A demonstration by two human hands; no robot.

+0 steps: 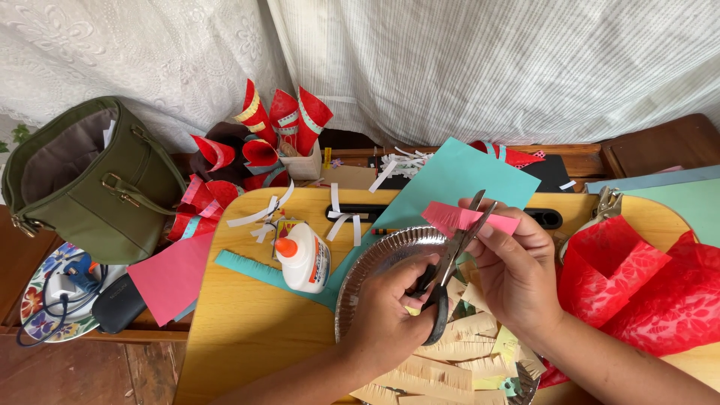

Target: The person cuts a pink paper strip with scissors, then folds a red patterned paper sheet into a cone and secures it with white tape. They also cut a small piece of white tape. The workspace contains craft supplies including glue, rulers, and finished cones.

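From the head camera: left hand (390, 304) grips black-handled scissors (450, 262), blades biting into a pink paper strip (465, 219). Right hand (514, 266) pinches that strip above the silver foil plate (375, 262), glue bottle (304, 259) just left.

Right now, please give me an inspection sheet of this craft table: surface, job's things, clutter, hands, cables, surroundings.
Surface: yellow wooden table, crowded.
Job's things: black-handled scissors cutting pink paper strip; fringed cream paper strips on silver foil plate.
Clutter: white glue bottle, red paper cones, teal paper sheet.
Hands: left hand works scissors; right hand holds strip.
Cables: dark cord on floral plate.
Surroundings: green handbag, white curtain.
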